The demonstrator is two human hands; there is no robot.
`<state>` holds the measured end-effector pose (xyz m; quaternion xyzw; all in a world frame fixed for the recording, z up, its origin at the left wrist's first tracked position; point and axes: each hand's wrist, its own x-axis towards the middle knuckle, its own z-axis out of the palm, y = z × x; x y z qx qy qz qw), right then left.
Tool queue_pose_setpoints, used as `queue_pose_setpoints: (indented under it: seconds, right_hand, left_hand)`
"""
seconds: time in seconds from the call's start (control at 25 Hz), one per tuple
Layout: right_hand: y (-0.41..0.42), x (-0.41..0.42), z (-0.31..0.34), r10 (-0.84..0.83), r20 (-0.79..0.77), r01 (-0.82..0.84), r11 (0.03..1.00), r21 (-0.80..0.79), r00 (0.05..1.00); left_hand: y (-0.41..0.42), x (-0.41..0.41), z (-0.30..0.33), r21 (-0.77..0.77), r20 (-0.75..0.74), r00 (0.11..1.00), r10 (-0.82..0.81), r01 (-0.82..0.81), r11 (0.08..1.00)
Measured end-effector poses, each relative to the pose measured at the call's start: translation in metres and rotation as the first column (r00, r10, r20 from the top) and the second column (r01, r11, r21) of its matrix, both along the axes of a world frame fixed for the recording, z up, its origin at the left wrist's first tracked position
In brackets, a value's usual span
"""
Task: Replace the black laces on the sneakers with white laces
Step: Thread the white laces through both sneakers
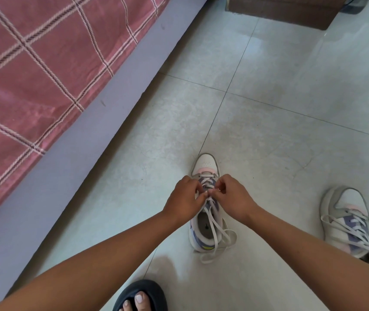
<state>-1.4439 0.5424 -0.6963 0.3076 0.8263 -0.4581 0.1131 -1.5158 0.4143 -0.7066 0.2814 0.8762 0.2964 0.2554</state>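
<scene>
Both hands work over one sneaker [206, 205] standing on the tiled floor [269, 108], toe pointing away from the person, sitting on a grout line near the lower middle of the floor area in view. Left hand [184, 197] has fingers curled, pinching a white lace [215, 232] at the mid eyelets. Right hand [231, 196] also curled, fingertips pinching the same lace just beside the left fingertips; the two hands nearly touch above the tongue. Exactly which strand each one holds is too small to tell.

White lace already crosses the front eyelets near the toe. Its loose ends run back over the shoe opening and trail onto the floor behind the heel in a slack tangle. Sneaker is white with grey, purple and pink panels, a bit of yellow at the heel.

Second sneaker [347, 221] lies well apart to the right, near the right edge of the view, toe also pointing away, laced with a white lace, ends loose across its top.

Left of the floor: a bed with a pink checked bedsheet [33, 75] hanging over a grey-lilac bed frame [111, 97]. Top right corner: a dark wooden piece of furniture [280, 10], only its base seen. Bottom edge: a foot in a black slipper [141, 295], toes showing, near the left forearm.
</scene>
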Motion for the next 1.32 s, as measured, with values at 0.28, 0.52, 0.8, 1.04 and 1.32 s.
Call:
queue_pose_setpoints:
  seconds: [0.28, 0.52, 0.8, 1.04, 1.32]
  right_hand:
    - [-0.013, -0.014, 0.004, 0.088, 0.199, -0.133, 0.965, 0.225, 0.976]
    - [-0.012, -0.014, -0.001, 0.187, 0.298, -0.242, 0.957, 0.162, 0.936]
    - [-0.006, 0.011, 0.0, -0.08, 0.108, 0.099, 0.978, -0.185, 0.991]
    - [-0.003, 0.004, -0.003, -0.034, 0.139, 0.058, 0.983, -0.172, 0.99]
    - [0.0, 0.011, 0.004, 0.08, 0.026, -0.079, 0.995, -0.053, 0.996]
  left_hand:
    - [0.02, -0.005, 0.01, -0.242, 0.007, 0.995, -0.103, 0.102, 0.965]
    - [0.015, -0.001, 0.013, -0.194, 0.068, 0.99, -0.121, 0.132, 0.972]
    - [0.002, 0.012, 0.004, -0.04, 0.158, 0.986, 0.05, -0.045, 0.998]
    - [0.002, 0.003, 0.002, -0.151, 0.049, 0.983, -0.177, 0.183, 0.971]
    - [-0.017, 0.023, 0.003, 0.042, 0.09, 0.996, 0.007, -0.011, 0.999]
